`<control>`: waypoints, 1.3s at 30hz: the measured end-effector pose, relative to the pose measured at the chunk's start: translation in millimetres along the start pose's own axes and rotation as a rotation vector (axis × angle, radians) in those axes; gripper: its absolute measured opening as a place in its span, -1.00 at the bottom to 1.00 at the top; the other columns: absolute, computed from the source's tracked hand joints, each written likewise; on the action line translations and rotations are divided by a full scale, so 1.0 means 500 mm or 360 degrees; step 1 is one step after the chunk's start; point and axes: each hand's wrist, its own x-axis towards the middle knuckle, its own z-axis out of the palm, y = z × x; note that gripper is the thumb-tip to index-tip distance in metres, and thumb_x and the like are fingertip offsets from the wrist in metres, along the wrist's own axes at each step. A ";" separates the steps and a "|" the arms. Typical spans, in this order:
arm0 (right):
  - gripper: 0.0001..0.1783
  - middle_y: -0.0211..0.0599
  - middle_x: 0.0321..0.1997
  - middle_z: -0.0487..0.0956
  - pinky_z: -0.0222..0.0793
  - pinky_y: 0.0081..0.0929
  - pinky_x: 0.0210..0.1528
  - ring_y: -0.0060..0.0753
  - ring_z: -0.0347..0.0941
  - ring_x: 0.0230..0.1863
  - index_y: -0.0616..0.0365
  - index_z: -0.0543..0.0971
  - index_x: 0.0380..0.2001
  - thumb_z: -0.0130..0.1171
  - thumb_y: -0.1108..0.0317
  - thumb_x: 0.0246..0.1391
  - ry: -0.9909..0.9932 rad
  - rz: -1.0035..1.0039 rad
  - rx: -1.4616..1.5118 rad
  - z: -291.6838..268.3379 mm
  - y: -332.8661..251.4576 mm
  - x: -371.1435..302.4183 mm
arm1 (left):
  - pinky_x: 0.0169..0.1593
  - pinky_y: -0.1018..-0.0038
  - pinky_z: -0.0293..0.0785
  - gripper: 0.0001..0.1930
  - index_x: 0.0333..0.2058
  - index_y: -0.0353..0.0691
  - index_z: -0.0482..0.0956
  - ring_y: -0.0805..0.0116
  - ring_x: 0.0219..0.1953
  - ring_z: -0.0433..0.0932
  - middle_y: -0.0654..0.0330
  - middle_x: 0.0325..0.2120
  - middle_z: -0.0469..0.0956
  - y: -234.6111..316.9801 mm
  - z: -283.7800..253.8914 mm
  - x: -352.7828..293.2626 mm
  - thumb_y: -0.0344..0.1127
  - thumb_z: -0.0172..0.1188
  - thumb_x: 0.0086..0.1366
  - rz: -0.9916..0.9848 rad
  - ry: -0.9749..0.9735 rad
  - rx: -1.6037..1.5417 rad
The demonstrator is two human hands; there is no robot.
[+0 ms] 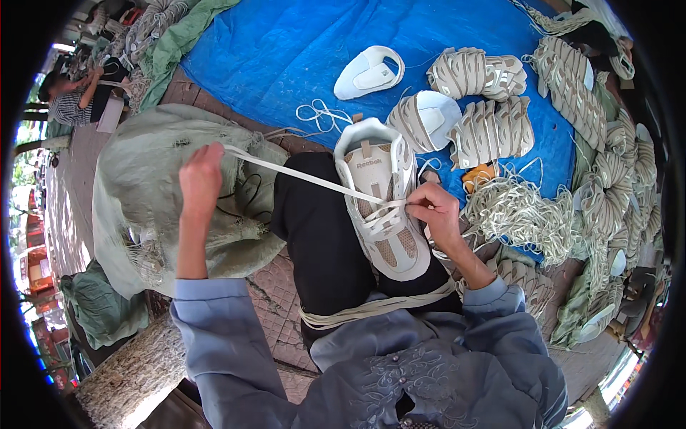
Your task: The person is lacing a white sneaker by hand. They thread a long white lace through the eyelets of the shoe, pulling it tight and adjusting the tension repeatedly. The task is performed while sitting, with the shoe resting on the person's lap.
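Note:
A beige and white sneaker (396, 247) rests on my lap, its toe toward me and its heel opening away. White lacing crosses its lower eyelets. My left hand (202, 175), off to the left, is closed on a white shoelace (293, 174) that runs taut back to the sneaker. At the right side of the lacing my right hand (434, 211) pinches; its fingertips touch the lace by the eyelets, and what lies between them is partly hidden. A bundle of pale laces (379, 309) lies across my thighs.
A blue tarp (286, 50) spreads ahead, holding stacked shoe uppers (493, 132) and a loose white upper (368, 71). A tangled heap of white laces (525, 214) sits at the right. More uppers are piled far right. At left are a grey-green sack (143, 186) and another seated person (75, 96).

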 end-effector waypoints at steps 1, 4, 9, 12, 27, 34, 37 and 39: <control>-0.84 -0.46 -0.60 0.41 0.18 -0.70 -0.55 -0.68 0.28 -0.60 0.25 0.50 -0.51 0.17 0.64 -0.30 0.0000 0.0029 0.0054 -0.008 -0.004 0.003 | -0.48 0.29 0.37 -0.85 -0.47 -0.21 0.40 0.12 -0.50 0.43 0.11 -0.62 0.38 -0.001 0.006 0.002 -0.58 0.00 -0.08 -0.0020 -0.0173 0.0044; -0.79 -0.40 -0.63 0.47 0.22 -0.65 -0.55 -0.61 0.34 -0.62 0.21 0.50 -0.44 0.19 0.55 -0.28 -0.0186 -0.0140 -0.0018 -0.038 -0.027 0.012 | -0.50 0.33 0.38 -0.81 -0.45 -0.17 0.42 0.18 -0.51 0.43 0.15 -0.60 0.37 0.012 -0.005 -0.004 -0.57 0.01 -0.10 0.0109 0.0034 0.0003; -0.87 -0.33 -0.63 0.47 0.31 -0.42 -0.57 -0.35 0.44 -0.60 0.12 0.49 -0.54 0.14 0.36 -0.27 -0.0738 -0.0511 -0.1038 -0.035 -0.070 0.064 | -0.53 0.43 0.38 -0.72 -0.35 -0.13 0.47 0.28 -0.53 0.42 0.23 -0.59 0.37 0.039 -0.081 0.023 -0.55 0.05 -0.12 0.0198 0.0167 0.0502; -0.88 -0.37 -0.74 0.32 0.31 -0.40 -0.56 -0.36 0.41 -0.64 0.08 0.34 -0.75 0.07 0.40 -0.34 -0.0928 -0.0938 -0.1555 -0.033 -0.082 0.081 | -0.47 0.46 0.41 -0.75 -0.31 -0.14 0.48 0.34 -0.47 0.46 0.25 -0.50 0.45 0.073 -0.103 0.028 -0.53 0.06 -0.02 -0.0352 0.0012 0.0031; -0.75 -0.19 -0.36 0.54 0.34 -0.63 -0.44 -0.47 0.47 -0.43 0.30 0.49 -0.28 0.06 0.51 -0.11 0.0268 0.0738 0.0959 -0.180 -0.008 0.139 | 0.13 0.32 0.24 -0.72 -0.11 -0.48 0.31 0.26 -0.10 0.38 0.04 -0.23 0.41 -0.083 -0.106 -0.021 -0.51 -0.02 0.19 -0.0999 0.0793 -0.3517; -0.56 -0.15 -0.13 0.47 0.30 -0.53 -0.14 -0.35 0.41 -0.12 0.39 0.34 -0.05 0.05 0.52 -0.08 0.0377 0.0171 0.0896 -0.384 -0.017 0.256 | 0.10 0.32 0.32 -0.68 -0.07 -0.53 0.27 0.16 -0.07 0.39 -0.01 -0.24 0.40 -0.366 -0.183 -0.175 -0.52 -0.03 0.20 -0.1570 0.1265 -0.2563; -0.58 -0.20 -0.14 0.48 0.28 -0.54 -0.13 -0.41 0.41 -0.13 0.38 0.36 -0.06 0.02 0.44 -0.03 0.0483 0.0082 0.0553 -0.581 -0.011 0.330 | 0.05 0.33 0.37 -0.70 -0.09 -0.55 0.28 0.13 -0.10 0.41 -0.01 -0.27 0.41 -0.532 -0.198 -0.289 -0.53 -0.07 0.21 -0.1688 0.1361 -0.2327; -0.59 -0.24 -0.18 0.51 0.26 -0.57 -0.10 -0.46 0.42 -0.14 0.35 0.39 -0.09 -0.01 0.35 0.00 0.0692 0.0118 0.0170 -0.736 -0.031 0.351 | 0.00 0.34 0.43 -0.76 -0.16 -0.54 0.32 0.13 -0.17 0.45 0.01 -0.33 0.42 -0.650 -0.213 -0.379 -0.52 -0.07 0.21 -0.1711 0.1371 -0.2088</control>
